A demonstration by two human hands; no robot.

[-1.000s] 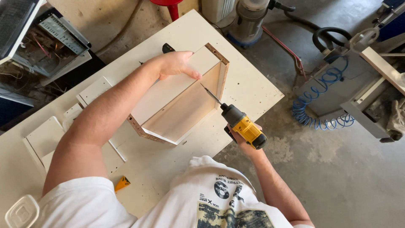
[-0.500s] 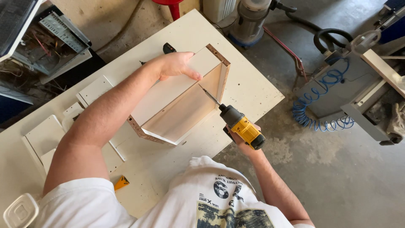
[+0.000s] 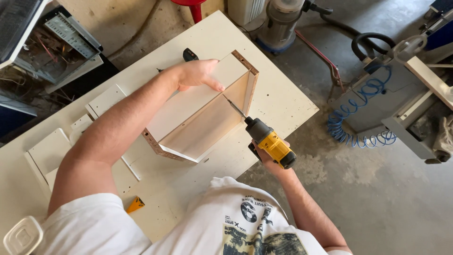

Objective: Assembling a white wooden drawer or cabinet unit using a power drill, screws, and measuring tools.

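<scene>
You are pressing your left hand [image 3: 198, 75] down on the top edge of a box frame of white-faced chipboard panels [image 3: 203, 111], palm flat on the upper panel and fingers curled over its rim, so the hand is closed around that edge. The frame is standing on its side on the white counter [image 3: 283, 101], near the far right corner, with its open face turned toward you and raw chipboard showing at the cut ends.

Your right hand [image 3: 266, 158] is wrapping tightly around the grip of a yellow and black cordless drill [image 3: 271, 141], held just off the counter's right edge. The drill's long bit [image 3: 234, 107] is angling up and left into the inside corner of the frame, its tip meeting the inner face close to where the upper panel joins the end panel, just beneath your left fingertips.

To the left of the frame, several loose white panels [image 3: 52, 151] are lying flat on the counter, and a small orange wedge-shaped piece [image 3: 135, 204] is sitting near your chest. A black tool [image 3: 190, 55] is partly hidden behind your left wrist. On the concrete floor to the right, a blue coiled air hose [image 3: 351, 127] is lying beside a grey machine [image 3: 401, 99], and a shop vacuum [image 3: 283, 21] is standing beyond the counter.
</scene>
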